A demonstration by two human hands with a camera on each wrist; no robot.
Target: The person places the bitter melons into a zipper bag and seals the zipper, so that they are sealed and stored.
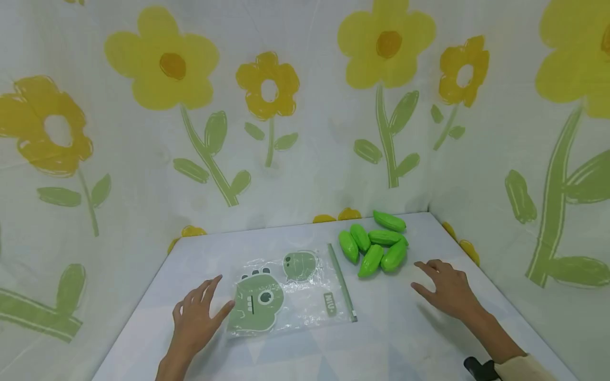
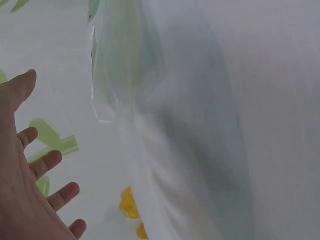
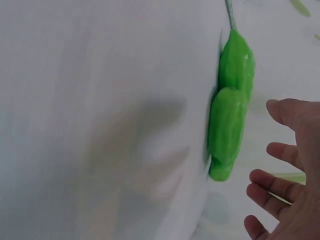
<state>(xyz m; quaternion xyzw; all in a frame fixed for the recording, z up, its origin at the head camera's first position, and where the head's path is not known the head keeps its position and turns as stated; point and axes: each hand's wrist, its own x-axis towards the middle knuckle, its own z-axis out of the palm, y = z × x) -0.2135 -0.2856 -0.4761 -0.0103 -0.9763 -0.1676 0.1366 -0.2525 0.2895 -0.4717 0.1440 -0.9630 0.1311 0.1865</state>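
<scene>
Dinosaur-print zip bag lies on the worktop, long axis left to right, between the left hand, just beside it, and the right hand, farther off, both empty and relaxed.

The bag looks like clear, thin plastic, glossy and crinkled, its edge strip smoother plastic. Right of the bag, the green pods have a waxy sheen over faintly ridged skins. Beneath the bag, the counter shows a matt, smooth covering; beyond the bag hangs matt, lightly creased, cloth-like sheeting.
</scene>
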